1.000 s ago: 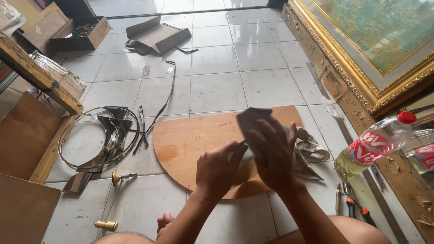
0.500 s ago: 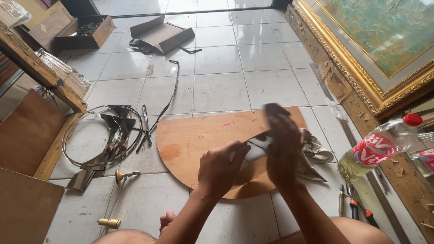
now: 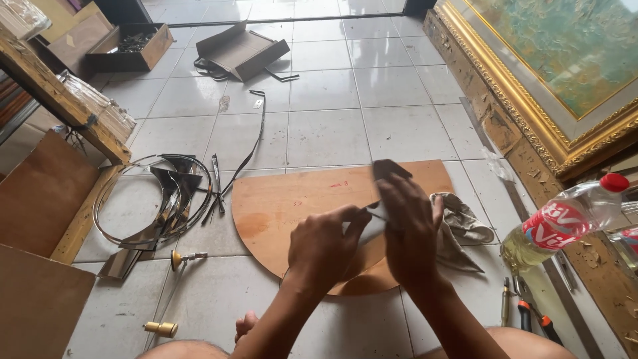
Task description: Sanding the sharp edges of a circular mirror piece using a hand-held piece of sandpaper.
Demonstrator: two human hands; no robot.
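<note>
Metal strip [image 3: 374, 223] between both hands [image 3: 372, 242] over wooden board [image 3: 286, 206], rag [image 3: 462, 229] beside.

Floor [image 3: 332, 133]: large glossy pale tiles with grey grout, daylight reflected in them towards the top edge. Ahead of the grip, two open cardboard boxes [image 3: 242, 50] are set on the tiles, well apart from it. To its right, a gilt-framed painting [image 3: 565, 86] is leaned above a worn wooden board [image 3: 598, 279], and a clear plastic bottle [image 3: 565, 223] with a red cap is laid beside it. To its left, a rough wooden beam [image 3: 60, 100] and brown board panels [image 3: 40, 186] are seen, with coiled metal strips [image 3: 159, 196] nearer in. Brass fittings [image 3: 161, 328] are scattered on the tiles below these.
</note>
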